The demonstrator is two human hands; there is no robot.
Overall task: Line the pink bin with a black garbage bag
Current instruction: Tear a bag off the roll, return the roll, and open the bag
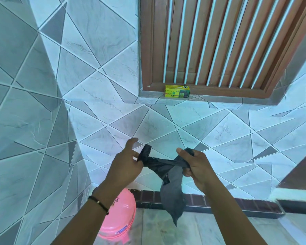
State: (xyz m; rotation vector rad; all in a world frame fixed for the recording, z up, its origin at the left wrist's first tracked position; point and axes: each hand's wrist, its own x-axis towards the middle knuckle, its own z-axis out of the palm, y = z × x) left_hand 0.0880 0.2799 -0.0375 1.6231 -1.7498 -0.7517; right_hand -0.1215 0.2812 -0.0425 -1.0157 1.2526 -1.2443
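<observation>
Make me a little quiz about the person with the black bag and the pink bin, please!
1. True or false: the black bag is already inside the pink bin.
2. How many hands hold the bag? A) none B) one C) two
3. Fill in: the yellow box sits on the ledge under the ______.

Key:
1. False. The bag is twisted and unopened, stretched between the left hand and right hand above the floor.
2. C.
3. Window.

Thin matt plastic bag (168,183); glossy pink bin (120,216)
</observation>
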